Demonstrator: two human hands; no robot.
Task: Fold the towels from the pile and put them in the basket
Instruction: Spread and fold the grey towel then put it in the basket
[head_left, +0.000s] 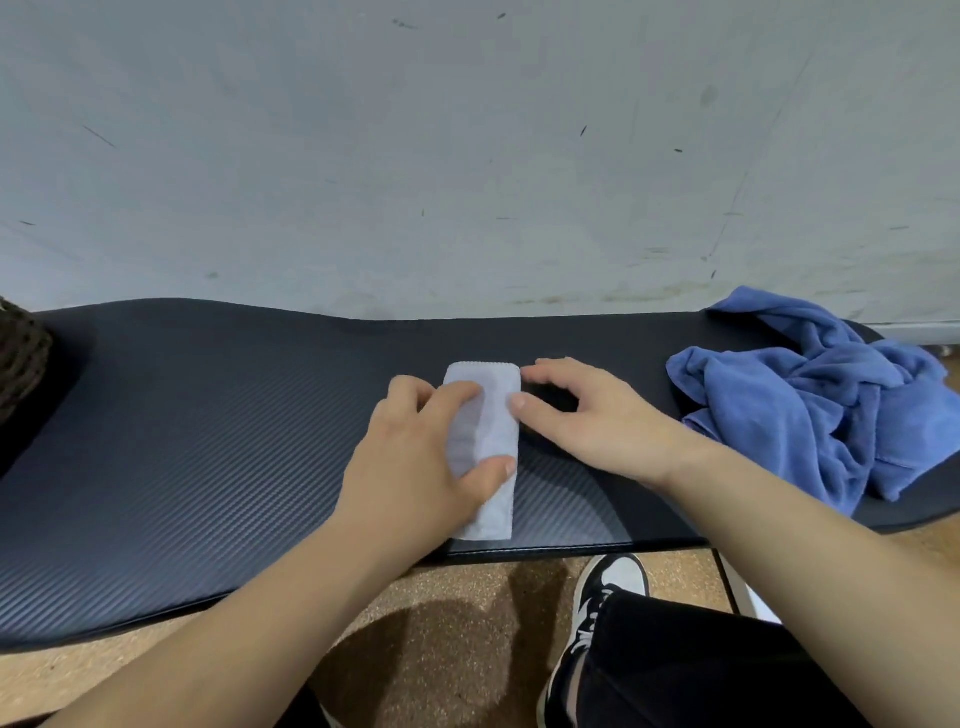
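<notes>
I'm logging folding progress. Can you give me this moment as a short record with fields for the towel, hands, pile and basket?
surface: black textured table
towel in work: pale folded towel, a narrow strip lying flat
left: left hand rests on the strip, thumb and forefinger across it
right: right hand touches the strip's right edge with thumb and fingertip
pile: crumpled blue towels at the table's right end
basket: dark woven basket at the left edge, mostly out of frame; contents not visible
</notes>
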